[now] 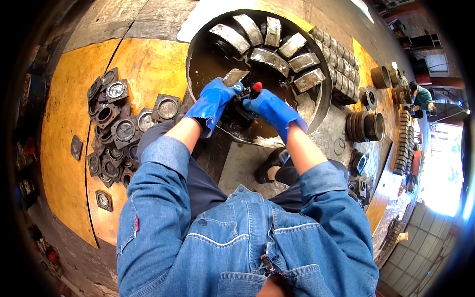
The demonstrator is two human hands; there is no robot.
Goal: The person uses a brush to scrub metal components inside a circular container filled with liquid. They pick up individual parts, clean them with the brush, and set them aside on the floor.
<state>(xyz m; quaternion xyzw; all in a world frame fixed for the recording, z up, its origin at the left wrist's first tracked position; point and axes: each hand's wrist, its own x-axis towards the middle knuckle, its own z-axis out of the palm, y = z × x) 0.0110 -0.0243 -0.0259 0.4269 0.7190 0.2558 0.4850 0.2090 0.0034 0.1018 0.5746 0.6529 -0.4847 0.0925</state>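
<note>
Yellow boards point(64, 163), round basin point(308, 108): right hand point(271, 105) gripping red-ended tool point(257, 87); left hand point(216, 99) curled, contents unclear; steady strokes, low over basin, advisable.

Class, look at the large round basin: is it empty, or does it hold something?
Not empty: the basin holds curved metal blocks toward its far side and what looks like brown liquid.

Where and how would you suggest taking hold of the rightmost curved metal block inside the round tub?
I would grip the curved block across its middle, by both long sides, coming down from the wearer's side: its near long side looks open, while its outer end sits near the tub wall and a neighbouring block lies close beyond it.
</note>
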